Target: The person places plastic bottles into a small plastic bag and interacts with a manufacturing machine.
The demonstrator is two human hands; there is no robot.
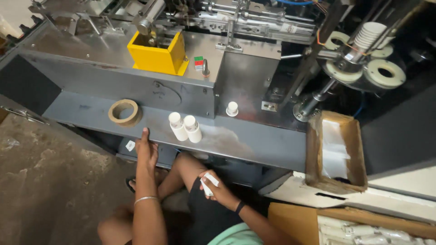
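Note:
My left hand rests on the front edge of the grey metal ledge of a machine, fingers flat, holding nothing. Just right of it on the ledge lie two short stacks of white paper cups on their sides. A brown tape roll lies to the left of the hand. My right hand is lower, over my knee, closed around a small white paper piece. A single white cup stands upside down further back on the ledge.
A yellow metal box sits on the machine top. A turret with white rings and stacked cups is at the right. An open cardboard box stands at the ledge's right end; another carton with cup stacks lies below.

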